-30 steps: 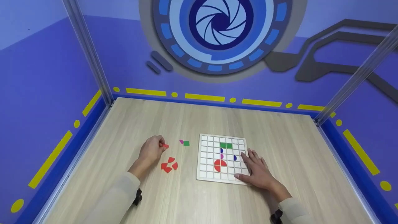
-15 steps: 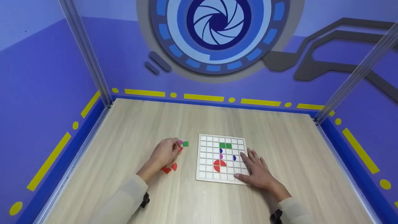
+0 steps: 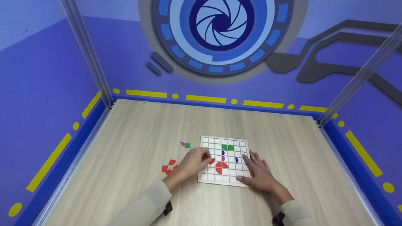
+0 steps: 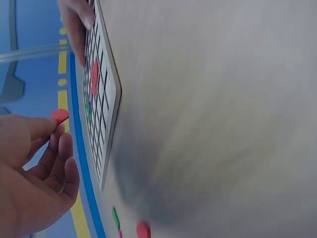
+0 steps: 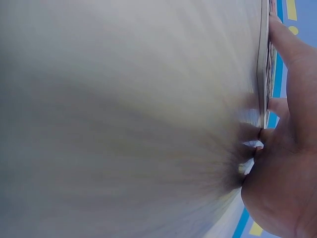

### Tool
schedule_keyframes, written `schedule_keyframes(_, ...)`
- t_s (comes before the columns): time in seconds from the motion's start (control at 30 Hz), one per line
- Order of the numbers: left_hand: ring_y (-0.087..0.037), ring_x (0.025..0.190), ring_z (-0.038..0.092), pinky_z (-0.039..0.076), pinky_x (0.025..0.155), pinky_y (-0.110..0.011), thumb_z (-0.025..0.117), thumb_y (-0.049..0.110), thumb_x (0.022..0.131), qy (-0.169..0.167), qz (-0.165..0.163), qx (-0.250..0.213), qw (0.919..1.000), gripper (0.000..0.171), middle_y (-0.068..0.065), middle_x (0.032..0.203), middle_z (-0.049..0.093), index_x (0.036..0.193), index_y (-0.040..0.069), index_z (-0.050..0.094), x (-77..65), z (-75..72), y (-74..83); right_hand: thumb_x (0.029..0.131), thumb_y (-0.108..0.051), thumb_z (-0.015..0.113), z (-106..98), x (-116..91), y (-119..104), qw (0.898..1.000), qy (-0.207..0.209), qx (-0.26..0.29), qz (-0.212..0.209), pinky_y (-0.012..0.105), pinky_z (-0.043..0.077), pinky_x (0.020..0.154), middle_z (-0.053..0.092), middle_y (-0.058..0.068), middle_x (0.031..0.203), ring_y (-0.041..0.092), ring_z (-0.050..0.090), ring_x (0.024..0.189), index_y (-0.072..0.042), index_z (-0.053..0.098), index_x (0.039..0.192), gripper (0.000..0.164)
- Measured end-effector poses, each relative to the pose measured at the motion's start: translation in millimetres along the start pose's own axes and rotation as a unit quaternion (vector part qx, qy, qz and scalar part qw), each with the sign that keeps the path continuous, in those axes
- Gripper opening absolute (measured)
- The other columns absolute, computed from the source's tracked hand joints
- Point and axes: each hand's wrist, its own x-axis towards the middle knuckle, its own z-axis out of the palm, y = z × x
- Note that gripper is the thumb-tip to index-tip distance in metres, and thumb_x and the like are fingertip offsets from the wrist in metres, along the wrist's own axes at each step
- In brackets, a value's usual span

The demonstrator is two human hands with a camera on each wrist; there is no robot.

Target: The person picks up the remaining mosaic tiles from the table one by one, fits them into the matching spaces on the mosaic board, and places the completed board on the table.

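My left hand pinches a red quarter-circle piece between thumb and forefinger, over the left part of the white grid board. Spread along the board's right edge, my right hand rests with thumb and forefinger on the grid and the other fingers beside it. Red quarter pieces form most of a circle on the board. Above them sit a magenta half-circle, a dark blue half-circle and two green squares. Another dark blue half-circle lies nearer the right hand.
Several loose red pieces lie on the wooden table left of the board, partly behind the left forearm. Farther back are a loose green square and a magenta piece. Blue walls enclose the table at the back and sides.
The left hand has carried the red piece rightward from beside the loose pieces to over the board's left part. My right hand has stayed in place.
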Motion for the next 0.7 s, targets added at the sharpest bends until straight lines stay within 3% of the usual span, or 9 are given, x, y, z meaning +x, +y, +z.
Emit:
schedule_keyframes(0.17, -0.004, 0.081, 0.058, 0.052, 0.074, -0.022, 0.075, 0.013, 0.099, 0.0, 0.019, -0.006, 0.9998, 0.005, 0.012, 0.089, 0.065, 0.099, 0.018, 0.072, 6.4, 28.2, 11.5, 0.09, -0.072, 0.068, 0.9, -0.1, 0.4, 1.0, 0.004, 0.006, -0.005, 0.068, 0.003, 0.124, 0.011, 0.018, 0.175, 0.041, 0.004, 0.162, -0.013, 0.03, 0.167, 0.105)
schedule_keyframes(0.37, -0.004, 0.075, 0.053, 0.046, 0.068, -0.023, 0.074, 0.009, 0.096, 0.018, 0.024, 0.028, 0.9991, 0.009, 0.011, 0.081, 0.062, 0.092, 0.016, 0.071, 12.5, 53.8, 14.8, 0.09, -0.074, 0.066, 2.4, 0.6, 0.4, 1.0, 0.001, -0.002, -0.003, 0.068, 0.004, 0.124, 0.011, 0.017, 0.175, 0.04, 0.004, 0.162, -0.013, 0.03, 0.167, 0.105)
schedule_keyframes(0.7, -0.002, 0.069, 0.05, 0.043, 0.061, -0.024, 0.077, 0.006, 0.092, 0.033, 0.039, 0.067, 0.9965, 0.011, 0.011, 0.075, 0.061, 0.087, 0.015, 0.072, 14.0, 66.6, 16.9, 0.089, -0.073, 0.068, 3.0, -0.2, -0.4, 1.0, 0.01, -0.001, -0.001, 0.068, 0.004, 0.124, 0.013, 0.018, 0.175, 0.04, 0.006, 0.162, -0.013, 0.031, 0.167, 0.105)
